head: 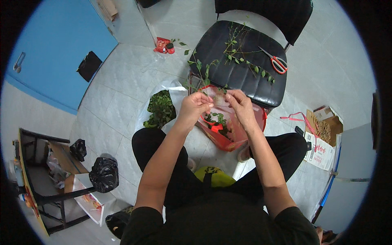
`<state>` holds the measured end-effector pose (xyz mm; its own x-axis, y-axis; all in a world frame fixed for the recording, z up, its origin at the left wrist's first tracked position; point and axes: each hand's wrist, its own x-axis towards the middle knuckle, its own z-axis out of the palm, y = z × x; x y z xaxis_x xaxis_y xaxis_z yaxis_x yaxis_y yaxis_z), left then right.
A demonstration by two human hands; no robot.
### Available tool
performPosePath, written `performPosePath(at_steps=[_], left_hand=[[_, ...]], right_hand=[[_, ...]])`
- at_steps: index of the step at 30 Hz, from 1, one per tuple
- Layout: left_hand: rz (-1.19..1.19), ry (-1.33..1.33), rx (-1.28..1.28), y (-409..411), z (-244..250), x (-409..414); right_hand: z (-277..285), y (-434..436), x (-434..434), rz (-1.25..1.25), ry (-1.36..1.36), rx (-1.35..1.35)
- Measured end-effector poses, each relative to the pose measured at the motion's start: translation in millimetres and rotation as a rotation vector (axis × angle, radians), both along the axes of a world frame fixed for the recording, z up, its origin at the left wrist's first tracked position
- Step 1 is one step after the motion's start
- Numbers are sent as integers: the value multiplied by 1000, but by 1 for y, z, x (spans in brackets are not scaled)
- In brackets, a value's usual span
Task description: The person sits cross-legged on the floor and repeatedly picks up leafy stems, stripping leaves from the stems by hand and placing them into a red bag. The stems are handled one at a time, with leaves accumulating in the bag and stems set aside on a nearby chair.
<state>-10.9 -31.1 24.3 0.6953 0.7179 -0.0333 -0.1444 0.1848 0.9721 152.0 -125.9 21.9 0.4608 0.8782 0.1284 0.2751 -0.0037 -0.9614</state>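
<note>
My left hand (196, 107) pinches a thin leafy green stem (199, 69) that rises toward the chair. Just to the right, my right hand (242, 105) has its thumb and forefinger close together at a small leafy sprig (225, 89); whether it grips the sprig is unclear. Under both hands stands an open red and pink bag (226, 146) with some leafy greens (218, 118) inside. Left of it, a white plastic bag (176, 87) holds a heap of green leaves (161, 110). Bare and leafy stems (234, 46) lie on the black chair seat (232, 73), beside red-and-grey scissors (279, 65).
Red packages (161, 45) sit on the tiled floor near a blue door (61, 39). At right is a cardboard box (335, 127) of small brown pieces, with a pink ribbon (303, 118). Black bags (104, 175) stand by a table frame (62, 196) at left.
</note>
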Motion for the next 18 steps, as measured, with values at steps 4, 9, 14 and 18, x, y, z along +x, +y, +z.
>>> performPosePath(at_steps=[4,9,14,18], left_hand=[[-1,47,-2,-1,3,1],[-29,19,-15,2,0,-2],[-33,24,-15,3,-1,-6],[-21,-6,-9,2,1,-1]], right_hand=[[14,16,-12,-8,148,83],[26,17,-9,-135,101,161],[35,14,6,-145,196,129],[-22,-6,26,48,-301,-154]])
